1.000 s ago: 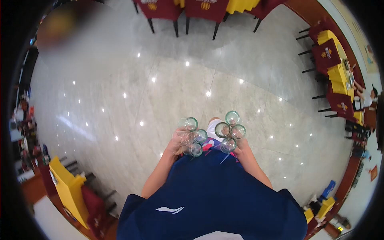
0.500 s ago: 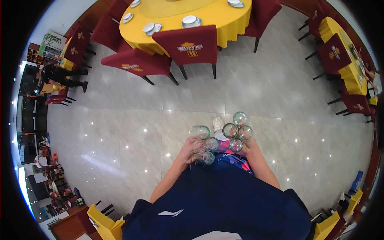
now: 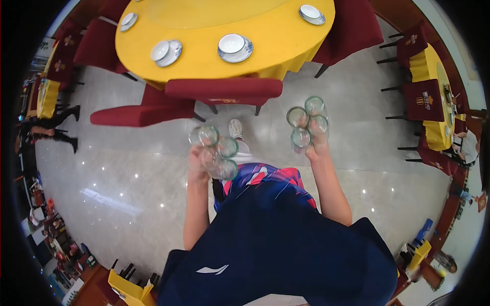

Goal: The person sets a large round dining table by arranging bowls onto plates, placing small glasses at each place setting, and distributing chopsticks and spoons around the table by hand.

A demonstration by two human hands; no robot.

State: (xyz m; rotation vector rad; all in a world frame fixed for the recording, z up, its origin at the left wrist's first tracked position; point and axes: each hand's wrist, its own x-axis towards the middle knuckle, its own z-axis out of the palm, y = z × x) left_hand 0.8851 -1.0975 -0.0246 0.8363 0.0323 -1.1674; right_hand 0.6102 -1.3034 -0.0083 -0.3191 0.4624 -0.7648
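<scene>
Vs the previous frame: hands wider apart, reaching further from the torso; yellow round table (image 3: 278,51) now much nearer. Left hand (image 3: 196,159) is closed on a cluster of clear glasses (image 3: 227,148); right hand (image 3: 319,145) grips four greenish glasses (image 3: 315,106), both bunches held up over the floor (image 3: 127,168) (fingers show through the glass; inside or behind, can't tell). On the table, white bowls (image 3: 231,44) sit on patterned saucers (image 3: 240,55).
</scene>
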